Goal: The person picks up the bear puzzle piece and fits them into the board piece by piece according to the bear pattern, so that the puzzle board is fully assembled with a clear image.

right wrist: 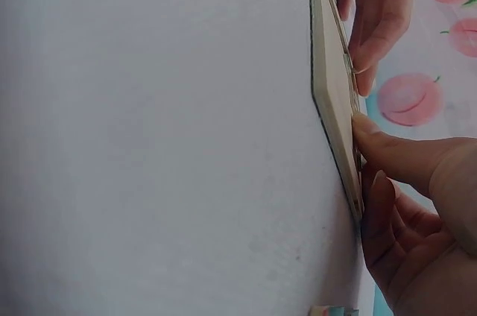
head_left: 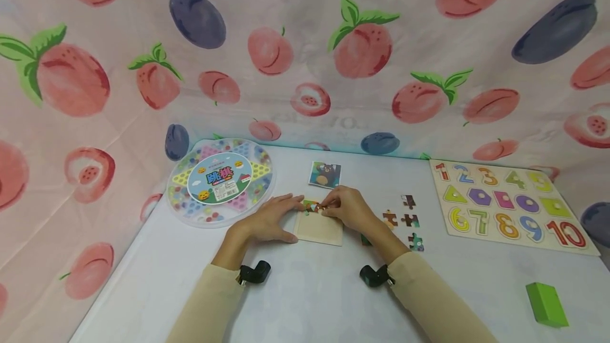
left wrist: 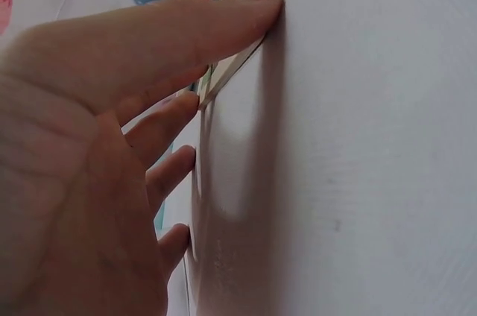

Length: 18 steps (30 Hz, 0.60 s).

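A small wooden puzzle tray (head_left: 319, 230) lies in front of me, its far part filled with colourful jigsaw pieces (head_left: 311, 206) and its near part bare wood. My left hand (head_left: 270, 219) spans the tray's left side with thumb and fingers extended, the thumb on the near corner. At the far right of the tray, my right hand (head_left: 351, 209) pinches a puzzle piece between thumb and curled fingers, which mostly hide it. In the right wrist view, the right thumb (right wrist: 399, 153) lies at the tray's edge. A bear picture card (head_left: 325, 174) lies just behind the tray.
Several loose puzzle pieces (head_left: 410, 220) lie right of the tray, one partly under the right forearm. A round Chinese checkers box (head_left: 220, 181) sits at the back left. On the right are a number-and-shape board (head_left: 510, 202) and a green block (head_left: 547, 304). A fruit-print cloth (head_left: 305, 57) hangs behind.
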Each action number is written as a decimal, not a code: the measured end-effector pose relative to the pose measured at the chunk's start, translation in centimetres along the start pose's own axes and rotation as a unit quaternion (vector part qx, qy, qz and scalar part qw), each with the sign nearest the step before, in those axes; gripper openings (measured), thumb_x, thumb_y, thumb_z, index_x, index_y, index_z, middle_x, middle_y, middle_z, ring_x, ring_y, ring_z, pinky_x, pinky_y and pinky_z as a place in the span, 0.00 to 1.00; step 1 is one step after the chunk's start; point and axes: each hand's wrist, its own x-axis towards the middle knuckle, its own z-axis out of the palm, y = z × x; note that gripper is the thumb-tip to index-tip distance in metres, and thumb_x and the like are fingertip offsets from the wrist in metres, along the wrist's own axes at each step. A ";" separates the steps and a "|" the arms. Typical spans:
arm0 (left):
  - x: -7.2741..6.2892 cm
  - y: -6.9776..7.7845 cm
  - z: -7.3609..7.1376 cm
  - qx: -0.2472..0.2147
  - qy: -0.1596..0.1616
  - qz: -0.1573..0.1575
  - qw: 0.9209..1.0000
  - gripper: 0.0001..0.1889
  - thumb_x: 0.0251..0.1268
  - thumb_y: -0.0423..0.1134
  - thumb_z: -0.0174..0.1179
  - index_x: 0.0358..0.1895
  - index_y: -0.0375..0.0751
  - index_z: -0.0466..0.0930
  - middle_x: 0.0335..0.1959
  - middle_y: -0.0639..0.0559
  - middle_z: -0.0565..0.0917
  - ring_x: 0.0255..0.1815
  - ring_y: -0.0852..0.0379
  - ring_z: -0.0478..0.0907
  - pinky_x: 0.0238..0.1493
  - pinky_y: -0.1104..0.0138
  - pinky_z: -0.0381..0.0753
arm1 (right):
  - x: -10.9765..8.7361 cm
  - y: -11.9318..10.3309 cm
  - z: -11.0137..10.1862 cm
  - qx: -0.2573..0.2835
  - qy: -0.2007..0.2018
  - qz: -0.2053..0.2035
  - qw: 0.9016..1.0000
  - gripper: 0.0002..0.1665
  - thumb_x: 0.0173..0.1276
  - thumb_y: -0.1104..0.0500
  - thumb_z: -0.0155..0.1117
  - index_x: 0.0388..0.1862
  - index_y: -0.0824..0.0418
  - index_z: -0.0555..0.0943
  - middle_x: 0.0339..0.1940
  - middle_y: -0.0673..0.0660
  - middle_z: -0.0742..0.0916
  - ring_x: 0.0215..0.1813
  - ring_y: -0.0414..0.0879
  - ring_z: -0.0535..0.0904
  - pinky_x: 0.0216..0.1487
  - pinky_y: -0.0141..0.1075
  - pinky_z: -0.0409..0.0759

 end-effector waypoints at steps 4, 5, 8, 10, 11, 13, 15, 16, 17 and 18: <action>0.1 0.0 0.0 0.006 -0.001 0.002 1.000 0.37 0.56 0.46 0.75 0.71 0.51 0.72 0.83 0.54 0.61 0.86 0.43 0.49 0.83 0.38 0.50 | -0.1 0.0 0.1 -0.004 0.001 -0.002 1.000 0.08 0.62 0.57 0.76 0.41 0.56 0.91 0.41 0.55 0.87 0.36 0.40 0.78 0.36 0.28 0.77; 0.2 0.0 0.0 0.006 -0.001 0.002 1.000 0.38 0.56 0.46 0.75 0.71 0.51 0.72 0.83 0.54 0.61 0.86 0.43 0.50 0.83 0.38 0.50 | 0.0 0.0 0.1 -0.006 0.001 -0.003 1.000 0.09 0.62 0.57 0.76 0.41 0.56 0.91 0.41 0.55 0.87 0.36 0.40 0.77 0.36 0.28 0.77; 0.1 -0.1 0.1 0.000 -0.001 0.001 1.000 0.38 0.55 0.46 0.75 0.71 0.51 0.73 0.83 0.54 0.61 0.86 0.43 0.49 0.83 0.38 0.50 | -0.1 0.0 -0.1 -0.015 -0.004 -0.007 1.000 0.10 0.63 0.57 0.76 0.42 0.56 0.91 0.40 0.54 0.87 0.36 0.40 0.77 0.37 0.30 0.77; 0.1 -0.1 0.1 -0.007 0.000 0.001 1.000 0.38 0.54 0.45 0.76 0.70 0.51 0.73 0.83 0.54 0.61 0.86 0.43 0.49 0.83 0.38 0.49 | -0.3 0.0 -0.3 -0.015 -0.008 -0.007 1.000 0.11 0.63 0.56 0.76 0.44 0.56 0.90 0.40 0.53 0.88 0.38 0.40 0.79 0.40 0.32 0.79; 0.1 -0.1 0.1 -0.012 0.001 0.001 1.000 0.38 0.53 0.45 0.76 0.70 0.51 0.73 0.83 0.55 0.62 0.86 0.43 0.49 0.83 0.39 0.49 | -0.4 0.0 -0.5 -0.011 -0.011 -0.005 1.000 0.12 0.63 0.55 0.76 0.45 0.56 0.90 0.41 0.53 0.89 0.39 0.41 0.81 0.41 0.33 0.81; 0.1 -0.1 0.0 -0.021 0.001 0.000 1.000 0.38 0.53 0.45 0.76 0.70 0.50 0.73 0.83 0.55 0.62 0.86 0.43 0.48 0.83 0.39 0.49 | -0.6 0.0 -0.9 -0.001 -0.018 0.000 1.000 0.15 0.64 0.54 0.75 0.48 0.56 0.89 0.43 0.53 0.90 0.43 0.43 0.84 0.45 0.36 0.83; 0.0 -0.1 0.0 -0.025 0.000 -0.001 1.000 0.38 0.52 0.44 0.76 0.71 0.50 0.73 0.83 0.55 0.61 0.86 0.43 0.48 0.84 0.39 0.49 | -0.8 0.0 -1.4 0.015 -0.022 0.006 1.000 0.17 0.65 0.53 0.75 0.51 0.56 0.88 0.47 0.54 0.91 0.47 0.45 0.86 0.47 0.39 0.86; 0.0 0.0 0.0 -0.026 0.000 -0.001 1.000 0.39 0.53 0.44 0.76 0.71 0.50 0.73 0.83 0.55 0.61 0.86 0.43 0.48 0.84 0.39 0.49 | -1.0 0.0 -1.7 0.021 -0.022 0.007 1.000 0.17 0.65 0.53 0.74 0.52 0.56 0.88 0.49 0.55 0.91 0.49 0.47 0.86 0.48 0.39 0.86; 0.0 -0.1 0.0 -0.027 -0.001 -0.001 1.000 0.39 0.53 0.44 0.76 0.71 0.50 0.73 0.83 0.55 0.61 0.86 0.43 0.48 0.84 0.39 0.49 | -1.1 0.1 -2.1 0.026 -0.021 0.007 0.999 0.18 0.66 0.54 0.74 0.53 0.56 0.87 0.51 0.55 0.90 0.50 0.48 0.86 0.48 0.40 0.87; 0.0 -0.1 0.0 -0.026 -0.002 -0.001 1.000 0.39 0.53 0.44 0.76 0.71 0.50 0.73 0.83 0.55 0.61 0.86 0.43 0.48 0.84 0.39 0.49 | -1.2 0.1 -2.5 0.026 -0.020 0.005 0.999 0.18 0.66 0.54 0.73 0.54 0.56 0.87 0.53 0.55 0.90 0.52 0.49 0.86 0.48 0.40 0.87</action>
